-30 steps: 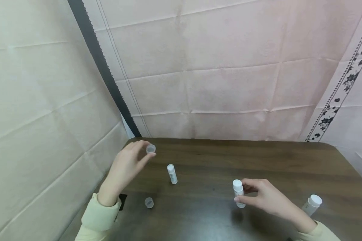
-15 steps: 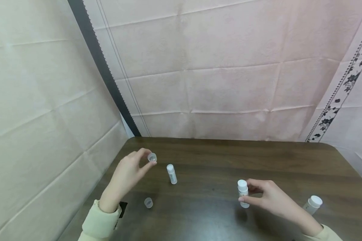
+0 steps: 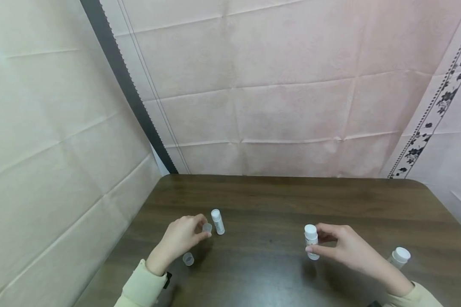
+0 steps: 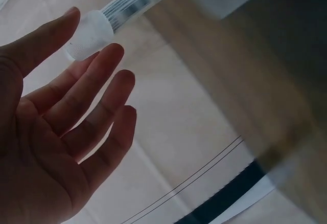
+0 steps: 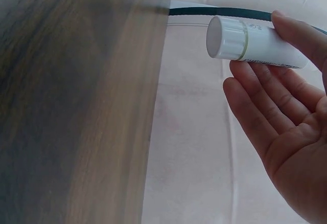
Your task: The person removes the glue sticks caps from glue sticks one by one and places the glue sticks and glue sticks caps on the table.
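Observation:
My left hand (image 3: 181, 239) pinches a small translucent plastic cap (image 3: 207, 229) between thumb and fingertips. Ribbing shows on the cap (image 4: 91, 36) in the left wrist view, where it overlaps a slim white labelled tube (image 4: 134, 5). That tube (image 3: 217, 221) stands upright on the table just right of the hand. Nearer to me, a second translucent cap (image 3: 188, 259) lies on the table with its open side showing. My right hand (image 3: 342, 244) holds a white bottle with a white lid (image 3: 311, 242) between thumb and fingers; its label (image 5: 265, 42) faces partly into the right wrist view.
At the right, beside my right forearm, stands another bottle with a wide white lid (image 3: 401, 255), partly hidden by the arm. The dark wooden table (image 3: 261, 273) ends at a pale cloth backdrop (image 3: 284, 119), with more cloth (image 3: 61, 162) along the left side.
My left hand has come nearer to me and rightward with the cap, down beside the upright tube. The right hand has shifted slightly right with its bottle.

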The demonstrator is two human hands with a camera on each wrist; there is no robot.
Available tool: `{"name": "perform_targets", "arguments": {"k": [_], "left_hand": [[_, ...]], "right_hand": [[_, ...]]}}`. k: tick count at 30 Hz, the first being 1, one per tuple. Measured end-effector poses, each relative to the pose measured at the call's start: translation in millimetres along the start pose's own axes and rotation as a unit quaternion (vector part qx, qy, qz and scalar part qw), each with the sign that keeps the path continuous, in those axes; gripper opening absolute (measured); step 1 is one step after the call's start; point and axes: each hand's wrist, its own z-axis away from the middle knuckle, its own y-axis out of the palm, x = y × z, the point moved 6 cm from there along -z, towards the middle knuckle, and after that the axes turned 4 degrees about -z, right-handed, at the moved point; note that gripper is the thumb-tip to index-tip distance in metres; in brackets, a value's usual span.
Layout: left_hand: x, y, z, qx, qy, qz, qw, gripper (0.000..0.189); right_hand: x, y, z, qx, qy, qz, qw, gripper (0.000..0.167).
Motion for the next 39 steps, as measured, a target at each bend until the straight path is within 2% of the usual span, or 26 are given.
{"name": "perform_targets", "arguments": {"k": [7, 13, 20, 27, 33, 39], "left_hand": [[6.7, 22.8, 3.9, 0.057, 0.001, 0.002, 0.9984, 0.021], [5.7, 32.2, 8.1, 0.098, 0.01, 0.015, 0.995, 0.017], [11.8, 28.5, 9.6, 0.112, -0.005, 0.023, 0.9934, 0.019], [16.2, 30.9, 14.0, 0.125, -0.018, 0.036, 0.9914, 0.019], [17.6, 32.0, 15.9, 0.126, -0.022, 0.035, 0.9911, 0.02], [16.9, 32.4, 14.4, 0.127, -0.031, 0.02, 0.9912, 0.021]], "right_hand": [[0.8, 1.5, 0.4, -0.004, -0.009, -0.002, 0.9999, 0.022], [1.2, 2.5, -0.5, 0.002, -0.01, 0.0, 1.0, 0.022], [1.8, 3.3, -2.1, -0.001, -0.016, 0.004, 0.9999, 0.022], [2.3, 3.8, -2.4, 0.003, -0.019, 0.005, 0.9998, 0.022], [1.8, 1.5, -3.1, 0.008, -0.013, 0.019, 0.9997, 0.021], [2.8, -4.7, -1.9, -0.007, -0.003, 0.028, 0.9996, 0.024]]}}
